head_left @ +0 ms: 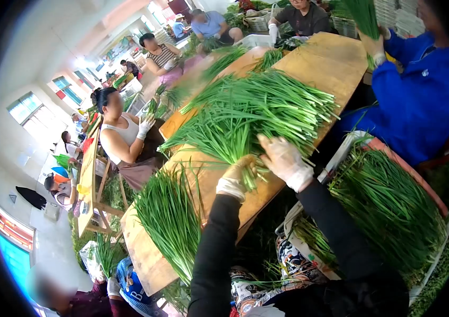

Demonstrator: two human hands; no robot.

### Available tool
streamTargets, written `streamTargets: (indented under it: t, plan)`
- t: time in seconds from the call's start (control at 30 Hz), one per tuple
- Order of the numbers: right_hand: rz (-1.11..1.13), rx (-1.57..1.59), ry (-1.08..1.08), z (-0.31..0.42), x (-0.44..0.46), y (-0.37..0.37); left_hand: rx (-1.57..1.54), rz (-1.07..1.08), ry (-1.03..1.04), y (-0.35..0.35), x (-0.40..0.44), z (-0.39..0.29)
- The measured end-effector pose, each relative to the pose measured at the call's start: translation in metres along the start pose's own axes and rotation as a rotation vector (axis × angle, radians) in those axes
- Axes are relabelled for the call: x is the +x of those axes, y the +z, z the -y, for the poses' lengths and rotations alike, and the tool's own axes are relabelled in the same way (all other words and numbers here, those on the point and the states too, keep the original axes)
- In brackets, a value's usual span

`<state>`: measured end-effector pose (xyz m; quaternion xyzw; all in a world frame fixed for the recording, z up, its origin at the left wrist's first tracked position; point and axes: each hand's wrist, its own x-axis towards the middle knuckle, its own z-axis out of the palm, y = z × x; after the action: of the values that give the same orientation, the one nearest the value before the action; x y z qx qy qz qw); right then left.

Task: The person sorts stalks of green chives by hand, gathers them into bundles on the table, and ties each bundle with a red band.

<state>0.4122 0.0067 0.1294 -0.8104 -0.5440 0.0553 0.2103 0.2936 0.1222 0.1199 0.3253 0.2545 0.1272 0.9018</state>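
L hand (241, 170): clasped rnd bunch (236, 148), leaves twd 11 o'clock
R hand (283, 158): fingers spread, just beside L
Pile (282, 103): table (312, 61), 12 o'clock fr. hands
Heap (167, 219): table, 8 o'clock
Crate (414, 172): greens (386, 208), 4 o'clock

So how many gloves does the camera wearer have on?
2: one on the left hand, gripping a green bunch; one on the right hand, beside it, near the big heap. Neither is hidden.

Long black fabric sleeves (215, 245) are plain. Past the sleeves, the left hand (239, 170) and right hand (282, 158) wear thin, whitish-cuffed gloves (299, 176). Between the sleeves show black, white and orange patterned trousers (292, 258).
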Motion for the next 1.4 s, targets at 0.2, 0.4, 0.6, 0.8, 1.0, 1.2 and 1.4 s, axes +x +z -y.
streamTargets:
  t: [0.2,0.4,0.6,0.8,1.0,1.2,1.4]
  plan:
    - [-0.08,-0.462,-0.154,-0.025,0.042,0.015,-0.071,0.183,0.012,0.034,-0.062,-0.066]
    - [-0.026,-0.355,-0.174,-0.041,0.054,0.008,-0.262,0.321,0.138,0.076,-0.148,-0.113]
    - [-0.138,0.0,-0.009,0.041,0.028,-0.01,-0.105,0.188,0.247,0.009,-0.116,-0.082]
    - [0.274,0.229,0.172,0.08,0.018,0.063,0.19,-0.476,0.062,-0.109,-0.022,-0.007]
    - [0.329,0.574,0.171,0.089,0.021,0.097,0.167,-0.487,0.166,-0.033,-0.055,-0.011]
    - [0.055,0.74,-0.373,0.084,-0.008,0.082,-0.059,-0.216,0.173,-0.066,-0.073,-0.013]
    - [0.422,1.57,0.217,0.033,-0.018,0.036,-0.145,-0.06,0.189,-0.033,-0.114,0.007]
